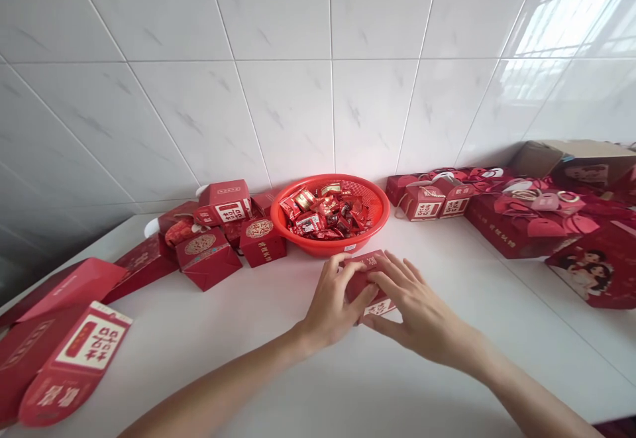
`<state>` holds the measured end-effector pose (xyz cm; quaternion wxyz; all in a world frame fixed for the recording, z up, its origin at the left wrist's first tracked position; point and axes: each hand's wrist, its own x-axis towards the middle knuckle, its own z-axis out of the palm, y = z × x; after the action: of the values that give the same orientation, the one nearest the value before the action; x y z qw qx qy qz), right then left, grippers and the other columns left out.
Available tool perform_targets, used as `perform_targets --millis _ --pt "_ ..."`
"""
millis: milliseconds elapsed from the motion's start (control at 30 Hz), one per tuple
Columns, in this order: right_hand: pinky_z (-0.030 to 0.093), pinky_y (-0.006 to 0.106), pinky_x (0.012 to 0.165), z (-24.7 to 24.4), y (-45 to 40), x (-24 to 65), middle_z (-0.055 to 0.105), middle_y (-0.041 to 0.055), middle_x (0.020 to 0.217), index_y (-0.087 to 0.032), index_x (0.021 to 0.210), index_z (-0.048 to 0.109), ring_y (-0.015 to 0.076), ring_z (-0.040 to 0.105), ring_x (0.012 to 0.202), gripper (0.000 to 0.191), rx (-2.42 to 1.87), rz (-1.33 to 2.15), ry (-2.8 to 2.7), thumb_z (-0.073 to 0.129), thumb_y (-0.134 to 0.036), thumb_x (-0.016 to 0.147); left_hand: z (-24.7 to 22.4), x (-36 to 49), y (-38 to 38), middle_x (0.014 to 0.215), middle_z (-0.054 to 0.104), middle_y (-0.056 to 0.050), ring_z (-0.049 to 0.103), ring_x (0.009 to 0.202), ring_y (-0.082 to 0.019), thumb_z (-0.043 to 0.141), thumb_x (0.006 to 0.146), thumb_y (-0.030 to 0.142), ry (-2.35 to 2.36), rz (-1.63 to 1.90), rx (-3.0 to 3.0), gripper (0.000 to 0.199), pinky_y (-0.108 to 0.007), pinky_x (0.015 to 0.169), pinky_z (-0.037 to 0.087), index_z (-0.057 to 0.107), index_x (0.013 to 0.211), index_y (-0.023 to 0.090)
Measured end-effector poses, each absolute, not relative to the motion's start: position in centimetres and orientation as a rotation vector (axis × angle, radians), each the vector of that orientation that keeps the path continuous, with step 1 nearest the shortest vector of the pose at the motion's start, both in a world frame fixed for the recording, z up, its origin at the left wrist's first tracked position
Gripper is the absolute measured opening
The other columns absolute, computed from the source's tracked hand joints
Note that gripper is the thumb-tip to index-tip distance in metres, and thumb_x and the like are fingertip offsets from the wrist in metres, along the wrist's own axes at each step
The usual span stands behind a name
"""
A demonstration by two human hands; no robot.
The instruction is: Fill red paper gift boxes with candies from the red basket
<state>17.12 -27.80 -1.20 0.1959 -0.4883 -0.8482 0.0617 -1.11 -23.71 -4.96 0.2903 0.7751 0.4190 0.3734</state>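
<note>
A small red gift box (380, 307) with a white label on its near side sits on the white tabletop, between my two hands. My left hand (325, 302) grips it from the left, with fingers bent over the top and the thumb at the near side. Around its right side and top curves my right hand (415, 309), fingers close together on the box. Much of the box's top is covered by my fingers. Just behind it stands a red plastic colander (318, 247) filled with red-wrapped candies (328, 209).
Several red boxes (206, 256) stand left of the colander. Flat, unfolded red cartons (64, 345) lie at the near left. To the right are closed handled boxes (424, 203), a larger open-topped red box (507, 229) and a brown cardboard box (586, 150). A tiled wall (283, 113) rises behind.
</note>
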Motion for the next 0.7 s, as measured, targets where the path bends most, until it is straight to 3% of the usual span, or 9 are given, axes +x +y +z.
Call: perform_targets --millis 133,233,300,367,433,500,600,700 --pt "0.028 0.076 0.112 -3.4 -28.1 16.5 0.052 0.0174 0.146 -0.023 0.127 0.052 0.0409 0.036 0.146 0.039 -1.593 0.054 -2.218 0.061 -0.025 0.089 -4.6 0.6 -23.3 0.138 0.052 -0.011 0.046 0.138 -0.03 0.052 0.099 0.045 1.08 0.956 1.984 0.031 -0.052 0.118 0.039 0.069 0.116 0.025" --pt "0.031 0.081 0.104 -4.3 -27.5 17.6 0.051 0.0189 0.144 -0.024 0.123 0.052 0.0475 0.036 0.144 0.039 -1.705 0.016 -2.099 0.062 -0.03 0.086 -4.0 1.3 -23.1 0.154 0.043 -0.01 0.036 0.147 -0.03 0.05 0.099 0.037 0.955 0.85 1.966 0.034 -0.052 0.123 0.031 0.066 0.128 0.026" --pt "0.039 0.079 0.098 -4.3 -26.9 19.1 0.051 0.0183 0.142 -0.026 0.121 0.053 0.0477 0.042 0.139 0.037 -1.736 0.062 -2.047 0.061 -0.035 0.086 -3.9 1.4 -22.8 0.161 0.035 -0.009 0.028 0.152 -0.031 0.052 0.098 0.037 0.901 0.789 1.944 0.042 -0.053 0.125 0.026 0.06 0.138 0.026" --pt "0.049 0.067 0.093 -4.1 -26.1 21.0 0.056 0.0149 0.133 -0.028 0.117 0.054 0.0406 0.054 0.126 0.033 -1.703 0.142 -2.013 0.06 -0.035 0.085 -4.2 1.2 -22.6 0.164 0.031 -0.01 0.025 0.153 -0.032 0.054 0.096 0.04 0.92 0.768 1.907 0.047 -0.053 0.125 0.025 0.058 0.14 0.025" --pt "0.054 0.052 0.087 -3.8 -25.0 23.2 0.061 0.01 0.121 -0.028 0.111 0.056 0.0308 0.063 0.106 0.031 -1.656 0.199 -1.96 0.061 -0.03 0.08 -4.9 0.8 -22.5 0.159 0.04 -0.012 0.035 0.148 -0.032 0.055 0.094 0.042 0.944 0.777 1.861 0.045 -0.052 0.121 0.032 0.06 0.135 0.023" --pt "0.054 0.045 0.08 -3.6 -23.4 25.9 0.064 0.0074 0.11 -0.027 0.104 0.058 0.0268 0.064 0.09 0.031 -1.695 0.184 -1.86 0.063 -0.029 0.074 -5.8 0.3 -22.5 0.143 0.055 -0.013 0.052 0.134 -0.029 0.053 0.094 0.042 0.925 0.778 1.81 0.041 -0.047 0.114 0.043 0.063 0.127 0.021" --pt "0.05 0.041 0.078 -3.3 -20.5 30.4 0.064 0.0062 0.09 -0.024 0.09 0.057 0.0274 0.061 0.085 0.026 -1.814 0.082 -1.701 0.064 -0.03 0.065 -7.3 -0.6 -22.6 0.124 0.067 -0.01 0.065 0.112 -0.024 0.053 0.094 0.041 0.906 0.735 1.729 0.034 -0.042 0.102 0.051 0.065 0.119 0.021" --pt "0.047 0.044 0.082 -3.2 -17.4 34.7 0.062 0.0083 0.09 -0.024 0.086 0.054 0.031 0.058 0.092 0.031 -1.943 -0.103 -1.469 0.066 -0.036 0.061 -8.5 -1.1 -22.7 0.115 0.07 -0.008 0.066 0.105 -0.023 0.054 0.093 0.041 0.917 0.718 1.717 0.029 -0.04 0.098 0.052 0.068 0.108 0.02"
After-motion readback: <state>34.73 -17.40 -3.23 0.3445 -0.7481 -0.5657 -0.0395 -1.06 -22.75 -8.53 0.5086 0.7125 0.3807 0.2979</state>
